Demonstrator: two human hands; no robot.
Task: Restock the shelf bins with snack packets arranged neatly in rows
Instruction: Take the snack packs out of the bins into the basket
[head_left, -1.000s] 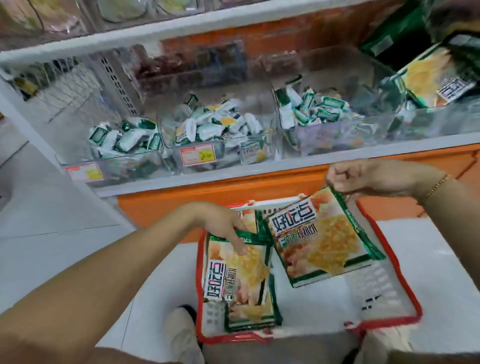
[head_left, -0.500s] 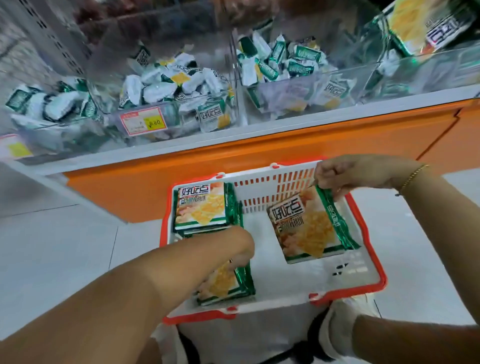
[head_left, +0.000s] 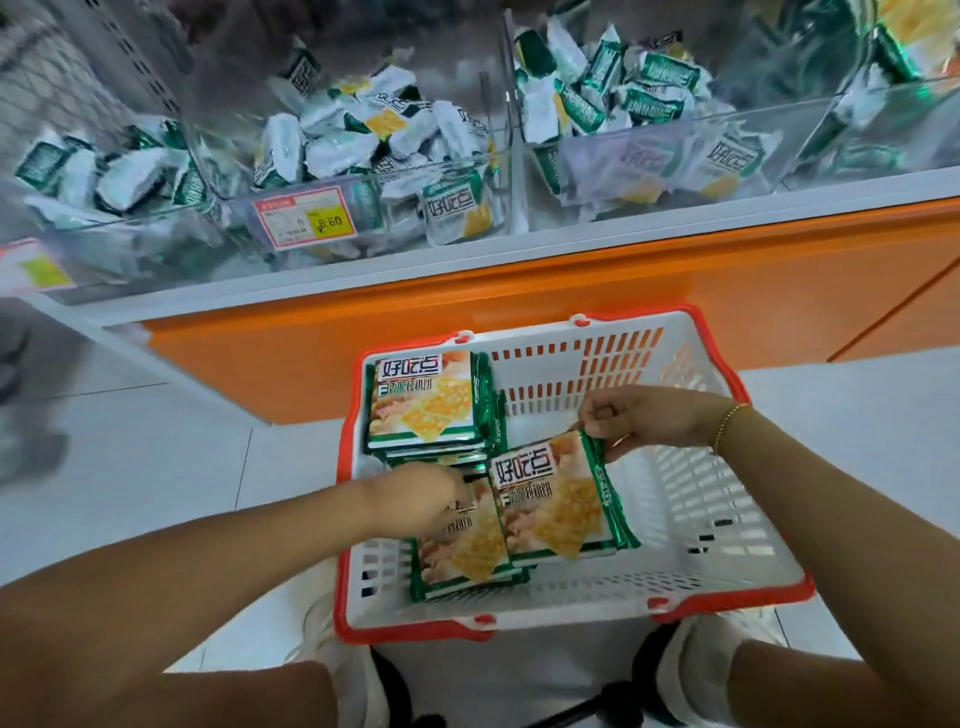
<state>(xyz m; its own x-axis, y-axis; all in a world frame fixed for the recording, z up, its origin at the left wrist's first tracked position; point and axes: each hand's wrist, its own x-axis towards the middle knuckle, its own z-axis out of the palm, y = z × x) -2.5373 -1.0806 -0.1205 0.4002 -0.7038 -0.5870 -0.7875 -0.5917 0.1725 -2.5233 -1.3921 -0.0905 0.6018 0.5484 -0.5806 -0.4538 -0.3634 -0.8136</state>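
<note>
Green-edged foil marks every biscuit packet here. The right hand (head_left: 639, 421) pinches the upper corner of one large packet (head_left: 556, 499), which hangs tilted over the middle of the white basket (head_left: 727, 566) on the floor. The left hand (head_left: 426, 499) lies on the near stack (head_left: 467, 551) at 7 o'clock in the basket. Its fingertips are hidden behind the held packet, so I cannot tell whether it grips or only rests. A far stack (head_left: 421, 400) sits at 10 o'clock. The bins to be filled stand on the shelf (head_left: 519, 265) at 12 o'clock, well above the basket.

Risks, as I judge them:
- A one-corner pinch on slick foil may let the packet swing or slip on the way up to the shelf.
- The held packet overlaps the near stack. Drawing a second one out from under it could drag the pile askew.
- The middle bin (head_left: 405, 208) and the right bin (head_left: 649, 150) hold small packets lying jumbled. Large packets set on top would lean, not form rows, unless the heap is cleared or levelled first.
- Crackers may break if the packet is squeezed or dropped.

Count:
- One packet in hand.
- Two stacks in the basket; the number in each is not countable.
- Four clear bins in view, the one at 2 o'clock only partly.
- Two price labels; the plainer one (head_left: 306, 218) is on the middle bin.
- One basket.
- The small packets are too many and too blurred to count.
</note>
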